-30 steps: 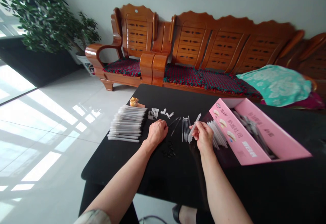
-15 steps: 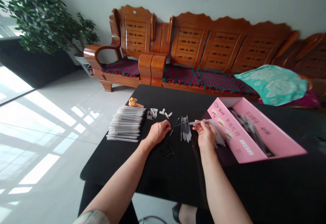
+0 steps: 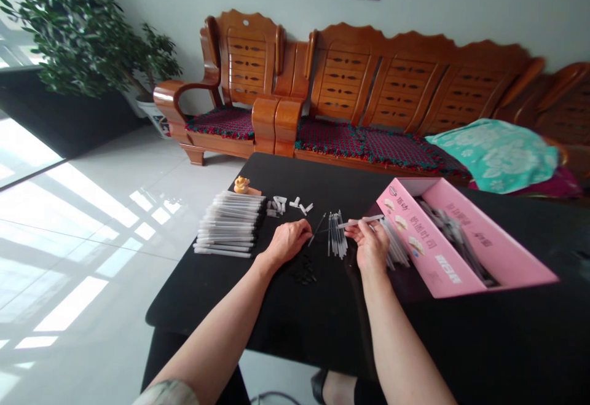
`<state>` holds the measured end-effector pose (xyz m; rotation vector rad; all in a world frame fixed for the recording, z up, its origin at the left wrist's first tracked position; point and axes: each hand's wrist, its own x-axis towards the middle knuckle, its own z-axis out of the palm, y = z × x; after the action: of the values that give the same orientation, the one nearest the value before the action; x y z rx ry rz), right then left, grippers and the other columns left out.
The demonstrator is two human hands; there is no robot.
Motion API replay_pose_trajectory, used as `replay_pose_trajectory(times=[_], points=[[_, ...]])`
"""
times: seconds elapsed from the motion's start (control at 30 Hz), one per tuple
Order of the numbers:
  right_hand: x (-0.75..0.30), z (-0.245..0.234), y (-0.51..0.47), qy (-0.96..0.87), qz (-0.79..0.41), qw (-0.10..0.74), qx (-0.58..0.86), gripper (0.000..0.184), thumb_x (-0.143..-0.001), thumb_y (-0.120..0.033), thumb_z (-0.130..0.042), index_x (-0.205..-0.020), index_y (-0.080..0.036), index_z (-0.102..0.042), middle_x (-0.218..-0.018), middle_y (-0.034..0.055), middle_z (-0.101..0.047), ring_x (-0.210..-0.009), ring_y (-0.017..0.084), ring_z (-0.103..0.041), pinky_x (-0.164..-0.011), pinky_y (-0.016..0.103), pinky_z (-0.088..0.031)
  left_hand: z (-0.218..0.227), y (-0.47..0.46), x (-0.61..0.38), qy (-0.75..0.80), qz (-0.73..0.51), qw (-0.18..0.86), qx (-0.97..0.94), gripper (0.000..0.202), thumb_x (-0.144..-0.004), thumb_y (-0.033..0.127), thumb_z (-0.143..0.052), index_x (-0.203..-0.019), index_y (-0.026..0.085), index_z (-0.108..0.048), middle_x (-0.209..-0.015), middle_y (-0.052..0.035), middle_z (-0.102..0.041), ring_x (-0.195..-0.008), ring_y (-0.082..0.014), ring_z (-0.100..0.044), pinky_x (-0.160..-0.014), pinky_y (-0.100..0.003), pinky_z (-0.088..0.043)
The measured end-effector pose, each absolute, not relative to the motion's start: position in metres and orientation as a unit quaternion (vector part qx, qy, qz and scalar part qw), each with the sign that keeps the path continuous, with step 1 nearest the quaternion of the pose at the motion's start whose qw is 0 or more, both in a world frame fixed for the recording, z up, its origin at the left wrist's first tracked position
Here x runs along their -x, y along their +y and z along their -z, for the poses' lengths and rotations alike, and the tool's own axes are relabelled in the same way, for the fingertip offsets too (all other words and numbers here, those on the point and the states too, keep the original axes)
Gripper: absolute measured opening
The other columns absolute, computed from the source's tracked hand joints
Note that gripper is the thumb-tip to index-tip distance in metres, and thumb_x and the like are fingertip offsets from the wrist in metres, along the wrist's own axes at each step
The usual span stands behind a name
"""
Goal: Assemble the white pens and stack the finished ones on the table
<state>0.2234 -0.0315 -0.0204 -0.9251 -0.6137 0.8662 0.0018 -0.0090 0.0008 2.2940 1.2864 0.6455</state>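
Note:
My right hand (image 3: 371, 242) pinches a translucent white pen barrel (image 3: 362, 222), its open end pointing left. Facing it, my left hand (image 3: 289, 239) has its fingers closed on a thin pen refill (image 3: 325, 230), whose far end is near the barrel's mouth; whether it has entered I cannot tell. Between the hands lie a bundle of pen refills (image 3: 337, 242) and one loose refill (image 3: 319, 220). Small black pen parts (image 3: 304, 273) are scattered in front of my left hand. More bare barrels (image 3: 397, 248) lie beside my right hand.
Left on the black table (image 3: 207, 306) is a stack of capped pens (image 3: 228, 224), with an orange figurine (image 3: 241, 184) behind. Small white caps (image 3: 279, 203) lie near it. A pink box (image 3: 415, 242) with grey pen parts stands right. Behind is a wooden sofa (image 3: 345, 79).
My right hand has brought the barrel slightly left and tilted it, so its open end is closer to the refill in my left hand. My left hand has barely moved.

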Motion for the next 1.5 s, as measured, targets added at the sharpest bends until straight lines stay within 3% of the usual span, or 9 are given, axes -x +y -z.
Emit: replay_pose_trajectory(times=[0.27,0.47,0.77,0.97,1.23,1.5], points=[[-0.208,0.015,-0.038,-0.337,-0.493,0.684,0.419,0.029,-0.07,-0.027,-0.079,-0.087,-0.017,-0.057,-0.074,0.0056,-0.075,-0.057,0.019,-0.072,-0.053,0.027,-0.06,-0.004,-0.014,-0.009,0.414,-0.321,0.343,-0.78,0.011,-0.086,0.022,-0.054,-0.088,0.018,-0.065,-0.074,0.0005,-0.068,-0.066,-0.0109,-0.06,-0.065,-0.02,-0.043],[-0.209,0.016,-0.038,-0.31,-0.548,0.671,0.392,0.026,-0.069,-0.024,-0.08,-0.084,-0.017,-0.06,-0.076,0.0068,-0.076,-0.061,0.019,-0.073,-0.056,0.028,-0.061,-0.002,-0.014,-0.012,0.369,-0.408,0.455,-0.7,0.026,-0.094,0.028,-0.04,-0.104,0.016,-0.06,-0.086,-0.0034,-0.07,-0.044,-0.004,-0.048,-0.047,-0.017,-0.039],[-0.228,0.024,-0.03,-0.191,-0.543,0.742,0.343,0.008,-0.075,-0.018,-0.075,-0.077,-0.015,-0.068,-0.074,0.0048,-0.077,-0.064,0.014,-0.073,-0.062,0.023,-0.061,0.007,-0.001,0.0,0.498,-0.484,0.362,-0.622,0.023,-0.09,0.025,-0.045,-0.102,0.017,-0.063,-0.077,-0.001,-0.068,-0.046,-0.0066,-0.051,-0.047,-0.017,-0.04],[-0.226,0.024,-0.03,-0.198,-0.56,0.731,0.337,0.008,-0.073,-0.017,-0.074,-0.079,-0.016,-0.069,-0.075,0.0057,-0.077,-0.064,0.016,-0.074,-0.06,0.025,-0.062,0.001,0.0,0.007,0.513,-0.41,0.328,-0.679,0.017,-0.081,0.025,-0.057,-0.089,0.017,-0.071,-0.069,0.0002,-0.067,-0.056,-0.0093,-0.056,-0.054,-0.017,-0.041],[-0.229,0.024,-0.03,-0.198,-0.554,0.734,0.34,0.008,-0.073,-0.016,-0.074,-0.078,-0.015,-0.069,-0.074,0.0062,-0.077,-0.064,0.016,-0.074,-0.06,0.025,-0.062,-0.005,0.001,0.027,0.378,-0.206,0.517,-0.74,0.021,-0.07,0.033,-0.07,-0.083,0.016,-0.072,-0.063,0.0005,-0.064,-0.053,-0.011,-0.055,-0.047,-0.019,-0.042],[-0.227,0.023,-0.031,-0.205,-0.558,0.735,0.326,0.011,-0.071,-0.017,-0.077,-0.078,-0.016,-0.069,-0.073,0.0052,-0.077,-0.063,0.016,-0.074,-0.059,0.024,-0.062,-0.005,0.0,0.029,0.388,-0.159,0.432,-0.799,0.014,-0.063,0.024,-0.077,-0.073,0.015,-0.071,-0.061,0.0011,-0.065,-0.06,-0.0126,-0.06,-0.056,-0.02,-0.041]])
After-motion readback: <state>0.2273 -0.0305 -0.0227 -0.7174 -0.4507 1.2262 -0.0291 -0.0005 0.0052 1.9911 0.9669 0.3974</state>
